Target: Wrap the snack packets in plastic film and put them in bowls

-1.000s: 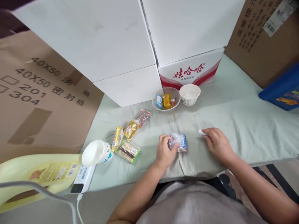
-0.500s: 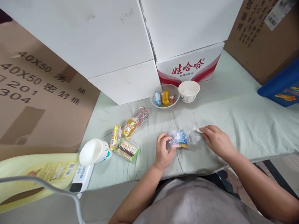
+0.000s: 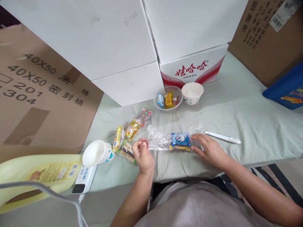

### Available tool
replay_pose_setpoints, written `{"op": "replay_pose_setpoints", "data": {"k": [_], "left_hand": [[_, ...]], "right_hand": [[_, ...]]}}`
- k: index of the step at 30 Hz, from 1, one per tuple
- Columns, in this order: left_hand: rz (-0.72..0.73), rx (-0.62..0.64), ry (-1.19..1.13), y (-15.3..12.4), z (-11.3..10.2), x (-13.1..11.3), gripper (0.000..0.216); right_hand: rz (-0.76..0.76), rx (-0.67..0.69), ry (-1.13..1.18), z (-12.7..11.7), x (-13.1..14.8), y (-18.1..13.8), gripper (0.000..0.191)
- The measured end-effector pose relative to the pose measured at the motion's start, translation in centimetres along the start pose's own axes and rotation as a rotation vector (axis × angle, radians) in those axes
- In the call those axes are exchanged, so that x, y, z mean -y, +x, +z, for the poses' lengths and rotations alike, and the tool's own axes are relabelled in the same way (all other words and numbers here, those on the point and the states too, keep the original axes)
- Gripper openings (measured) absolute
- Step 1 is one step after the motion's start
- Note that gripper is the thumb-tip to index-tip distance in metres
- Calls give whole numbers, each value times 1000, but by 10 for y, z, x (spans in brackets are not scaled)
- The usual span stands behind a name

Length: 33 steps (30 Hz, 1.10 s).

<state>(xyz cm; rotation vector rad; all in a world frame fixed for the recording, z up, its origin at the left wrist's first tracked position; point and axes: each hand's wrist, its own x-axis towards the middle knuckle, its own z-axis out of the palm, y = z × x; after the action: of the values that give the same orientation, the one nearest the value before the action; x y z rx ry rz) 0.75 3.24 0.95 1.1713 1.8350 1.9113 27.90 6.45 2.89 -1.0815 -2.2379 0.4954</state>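
My left hand (image 3: 144, 154) pinches the left end of a stretched sheet of clear plastic wrap (image 3: 157, 138). At its right end the wrap meets a small blue snack packet (image 3: 179, 139), with a yellow packet (image 3: 177, 148) showing along its lower edge. My right hand (image 3: 209, 149) grips the right side of these packets between thumb and fingers. To the right lies a slim white utility knife (image 3: 222, 137), apart from the hand. Under my left hand, a wrapped grain bar (image 3: 127, 151) is partly covered.
Wrapped snacks (image 3: 132, 129) lie on the left of the green cloth. A clear bowl (image 3: 168, 108) holding packets and a paper cup (image 3: 191, 99) stand by white boxes (image 3: 127, 85). Another paper cup (image 3: 93, 153) is tipped at left, near a white device (image 3: 85, 179).
My right hand has put down the white knife and moved left onto the packets. My left hand has gone left, drawing the clear wrap out from them.
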Motion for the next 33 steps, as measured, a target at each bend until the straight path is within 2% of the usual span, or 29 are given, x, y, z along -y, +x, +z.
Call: {"op": "replay_pose_setpoints", "data": {"k": [2, 3, 5, 7, 9, 12, 15, 17, 19, 21, 24, 26, 30, 33], "left_hand": [[212, 31, 15, 0, -11, -13, 7], [329, 120, 11, -2, -14, -20, 7], [534, 443, 36, -9, -14, -33, 16], [654, 749, 172, -14, -7, -42, 30], [693, 888, 377, -14, 1, -46, 43], [670, 969, 572, -4, 4, -45, 50], [645, 1050, 614, 7, -8, -45, 27], [627, 1084, 632, 11, -16, -49, 20], [633, 1094, 653, 11, -17, -56, 20], [665, 1092, 622, 5, -8, -62, 20], [719, 1107, 514, -6, 19, -61, 22], [725, 1117, 527, -11, 37, -52, 33], [621, 1085, 640, -5, 53, -28, 59], [515, 1045, 544, 13, 48, -18, 49]], "right_hand": [[23, 12, -14, 2, -2, 0, 34], [16, 14, -12, 3, -1, 0, 33], [-25, 17, 6, 5, 5, 2, 27], [-98, 63, 38, 5, 16, 4, 25], [-185, 168, 69, 2, 26, 4, 26], [-261, 388, 113, -9, 35, -1, 24], [-213, 574, 170, -25, 33, -9, 14], [-144, 624, 202, -34, 30, -11, 6], [-61, 586, 198, -36, 28, -7, 15], [16, 444, 162, -31, 24, 5, 24], [28, 169, 113, -9, 11, 27, 29], [-2, 44, 85, 10, -3, 38, 32], [3, -19, -24, 40, -28, 42, 36], [-12, 15, -109, 50, -33, 36, 34]]}}
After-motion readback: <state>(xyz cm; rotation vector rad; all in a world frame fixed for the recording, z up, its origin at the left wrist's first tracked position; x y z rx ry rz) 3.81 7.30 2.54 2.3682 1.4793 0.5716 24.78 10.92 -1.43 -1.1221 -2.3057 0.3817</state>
